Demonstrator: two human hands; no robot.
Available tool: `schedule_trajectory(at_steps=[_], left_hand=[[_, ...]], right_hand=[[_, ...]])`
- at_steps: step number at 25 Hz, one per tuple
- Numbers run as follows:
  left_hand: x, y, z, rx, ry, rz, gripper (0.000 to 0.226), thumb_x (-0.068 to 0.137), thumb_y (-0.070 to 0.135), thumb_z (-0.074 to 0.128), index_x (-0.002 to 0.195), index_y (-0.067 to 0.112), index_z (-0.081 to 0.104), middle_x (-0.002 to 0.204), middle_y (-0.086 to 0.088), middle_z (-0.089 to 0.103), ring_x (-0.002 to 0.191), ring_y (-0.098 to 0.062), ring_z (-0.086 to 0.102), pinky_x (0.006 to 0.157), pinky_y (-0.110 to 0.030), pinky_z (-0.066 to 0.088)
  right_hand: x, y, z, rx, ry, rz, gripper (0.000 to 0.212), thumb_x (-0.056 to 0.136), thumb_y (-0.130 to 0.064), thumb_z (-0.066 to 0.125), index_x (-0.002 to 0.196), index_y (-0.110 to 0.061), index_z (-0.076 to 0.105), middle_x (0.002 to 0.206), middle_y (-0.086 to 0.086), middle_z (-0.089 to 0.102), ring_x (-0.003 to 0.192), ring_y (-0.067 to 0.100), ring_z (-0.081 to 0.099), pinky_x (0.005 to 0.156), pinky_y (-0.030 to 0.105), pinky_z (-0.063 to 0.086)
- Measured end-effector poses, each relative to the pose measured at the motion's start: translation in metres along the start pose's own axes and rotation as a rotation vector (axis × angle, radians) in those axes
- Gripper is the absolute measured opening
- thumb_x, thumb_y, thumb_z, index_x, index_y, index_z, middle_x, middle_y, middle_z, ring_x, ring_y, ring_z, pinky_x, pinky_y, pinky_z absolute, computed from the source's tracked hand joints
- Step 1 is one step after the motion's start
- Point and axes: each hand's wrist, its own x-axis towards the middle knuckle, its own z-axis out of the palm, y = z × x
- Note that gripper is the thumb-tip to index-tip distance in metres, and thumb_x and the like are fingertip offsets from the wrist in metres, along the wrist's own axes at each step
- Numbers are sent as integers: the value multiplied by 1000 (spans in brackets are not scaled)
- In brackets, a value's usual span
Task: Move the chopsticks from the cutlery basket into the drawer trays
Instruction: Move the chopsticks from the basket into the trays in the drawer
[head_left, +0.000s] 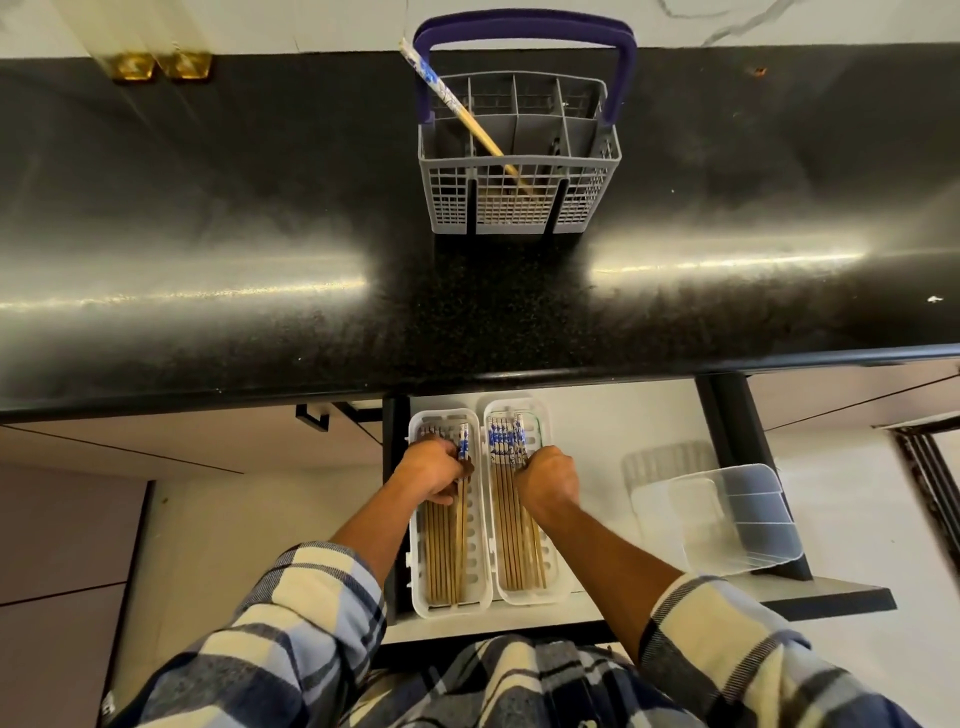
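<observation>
Both my hands are down in the drawer trays: left hand (431, 475) and right hand (548, 480) each curled around chopsticks. The last chopstick (457, 111) leans in the basket (519, 208) straight ahead on the counter, tilted up-left, about equally near either hand.

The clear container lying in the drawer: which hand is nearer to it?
Right. The right hand is in the right tray, beside the clear container; the left hand is in the left tray, farther away.
</observation>
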Motion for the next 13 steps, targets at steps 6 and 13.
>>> schedule_trajectory(at_steps=[6, 13], left_hand=[[9, -5, 10, 53, 177, -50, 15, 90, 19, 67, 103, 13, 63, 90, -10, 67, 73, -23, 72, 64, -37, 64], [13, 4, 20, 350, 288, -82, 14, 93, 22, 58, 100, 12, 62, 85, -7, 65, 73, -21, 66, 68, -32, 59]], right_hand=[[-1, -9, 5, 19, 28, 24, 28, 96, -21, 60, 115, -1, 59, 105, 14, 68, 89, 23, 68, 82, 31, 59], [-2, -16, 13, 32, 16, 88, 26, 97, -23, 56, 112, -3, 62, 105, 13, 69, 96, 26, 69, 86, 34, 58]])
